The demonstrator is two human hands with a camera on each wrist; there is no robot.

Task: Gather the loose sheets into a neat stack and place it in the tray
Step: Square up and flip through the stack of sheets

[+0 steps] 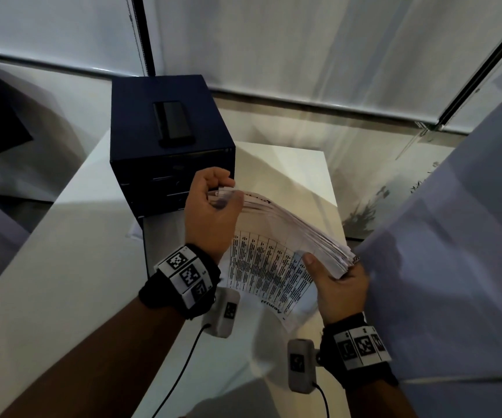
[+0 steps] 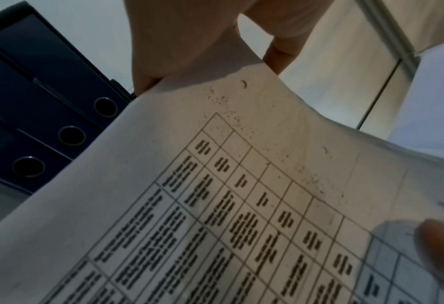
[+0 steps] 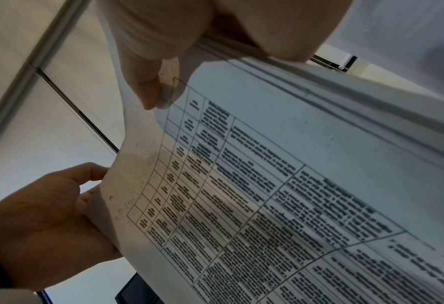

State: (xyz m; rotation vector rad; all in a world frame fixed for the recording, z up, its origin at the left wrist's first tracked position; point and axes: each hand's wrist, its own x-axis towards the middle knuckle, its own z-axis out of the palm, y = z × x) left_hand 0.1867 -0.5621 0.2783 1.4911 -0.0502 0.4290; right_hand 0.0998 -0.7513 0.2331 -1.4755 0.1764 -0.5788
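A thick stack of printed sheets point(image 1: 274, 260) hangs bowed in the air between my two hands, above the white table point(image 1: 62, 267). Its underside, facing me, carries a printed table point(image 2: 215, 205). My left hand point(image 1: 225, 191) grips the stack's far end, thumb on one face and fingers curled round the other. My right hand point(image 1: 331, 267) pinches the near right end, thumb on the printed face. The sheet edges at the right end are slightly fanned. In the right wrist view the printed sheet point(image 3: 267, 185) fills the frame, with my left hand point(image 3: 34, 226) at its far edge.
A dark blue drawer unit point(image 1: 168, 116) stands on the table just behind my left hand, with a black phone point(image 1: 172, 123) on top. Its bottom drawer point(image 1: 159, 236) looks pulled out toward me. A pale partition point(image 1: 455, 236) rises on the right. Blinds cover the windows behind.
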